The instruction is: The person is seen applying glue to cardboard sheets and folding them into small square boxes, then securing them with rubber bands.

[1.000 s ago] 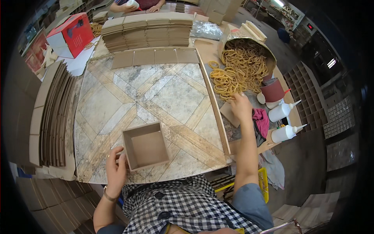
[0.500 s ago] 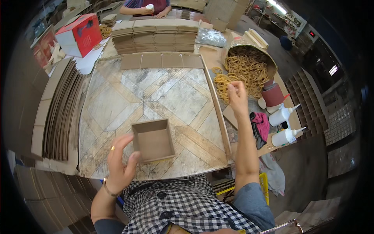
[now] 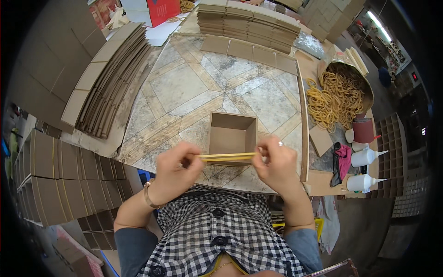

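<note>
A yellow rubber band (image 3: 228,156) is stretched taut between my two hands, across the near side of a small brown open box (image 3: 229,134). My left hand (image 3: 179,167) pinches its left end, and my right hand (image 3: 277,162) pinches the other. The square box sits on the patterned board with its opening facing up. Whether the band touches the box's near wall, I cannot tell.
Stacks of brown card strips stand at the left (image 3: 108,78) and the far edge (image 3: 247,27) of the board (image 3: 184,99). At right lie a bag of rubber bands (image 3: 341,92), white squeeze bottles (image 3: 363,157) and a pink-and-black cloth (image 3: 342,159). Banded boxes (image 3: 69,175) are stacked at lower left.
My right hand has come from the rubber band pile back to the box, bringing a band. My left hand has left the box's side and grips the band too. The view has shifted.
</note>
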A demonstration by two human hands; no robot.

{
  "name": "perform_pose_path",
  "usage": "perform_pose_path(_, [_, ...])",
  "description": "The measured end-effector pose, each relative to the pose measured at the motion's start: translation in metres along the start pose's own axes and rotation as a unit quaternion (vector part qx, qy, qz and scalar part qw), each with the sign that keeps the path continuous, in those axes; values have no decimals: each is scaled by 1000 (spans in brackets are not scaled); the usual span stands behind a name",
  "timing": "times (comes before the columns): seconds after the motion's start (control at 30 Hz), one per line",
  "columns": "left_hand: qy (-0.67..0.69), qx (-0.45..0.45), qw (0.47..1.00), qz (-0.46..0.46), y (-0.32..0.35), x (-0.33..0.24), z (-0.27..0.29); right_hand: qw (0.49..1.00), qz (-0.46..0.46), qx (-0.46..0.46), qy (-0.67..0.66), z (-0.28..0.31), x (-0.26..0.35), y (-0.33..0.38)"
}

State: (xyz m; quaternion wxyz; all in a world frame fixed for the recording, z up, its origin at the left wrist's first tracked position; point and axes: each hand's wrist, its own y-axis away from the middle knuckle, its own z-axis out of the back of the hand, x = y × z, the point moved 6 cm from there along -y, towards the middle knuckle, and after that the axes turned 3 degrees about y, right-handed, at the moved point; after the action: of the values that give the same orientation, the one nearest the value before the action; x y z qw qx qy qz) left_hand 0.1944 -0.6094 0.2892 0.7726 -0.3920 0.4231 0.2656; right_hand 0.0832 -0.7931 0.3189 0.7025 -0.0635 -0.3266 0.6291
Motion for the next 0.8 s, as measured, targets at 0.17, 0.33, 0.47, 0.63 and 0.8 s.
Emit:
perform_pose_path(0.17, [-122, -27, 991, -40, 9, 25, 10, 984, -165, 61, -26, 4, -40, 35])
perform_pose_path(0.33, [-136, 154, 978, -43, -37, 43, -6, 955, -212, 147, -145, -23, -79, 38])
perform_pose_path(0.47, [2, 289, 957, -42, -51, 59, -32, 947, -121, 184, -232, -48, -88, 16])
perform_pose_path(0.63, [144, 268, 952, -4, -60, 80, -39, 947, -86, 95, -296, -67, -97, 9])
perform_pose_path(0.8, [226, 213, 945, 98, -91, 111, -47, 912, -247, 15, -327, -92, -133, -12])
